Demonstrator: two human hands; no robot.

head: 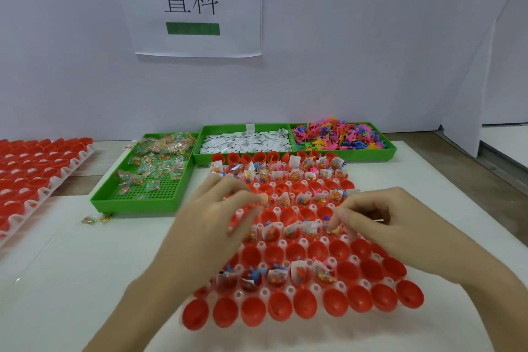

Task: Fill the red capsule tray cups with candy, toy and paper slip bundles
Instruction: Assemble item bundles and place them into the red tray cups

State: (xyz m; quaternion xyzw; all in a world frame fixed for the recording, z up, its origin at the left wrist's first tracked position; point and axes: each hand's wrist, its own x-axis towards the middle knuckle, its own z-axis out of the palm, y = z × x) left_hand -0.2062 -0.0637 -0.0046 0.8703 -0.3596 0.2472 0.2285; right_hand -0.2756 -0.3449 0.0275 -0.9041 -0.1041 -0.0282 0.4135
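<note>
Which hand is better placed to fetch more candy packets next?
Left, probably. The left hand is on the side of the candy tray; the right hand is over the capsule tray's far side.

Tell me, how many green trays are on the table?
3. The candy tray sits on the left, the paper slip tray behind the red cups in the middle, and the toy tray at the far right. None looks hidden.
</note>
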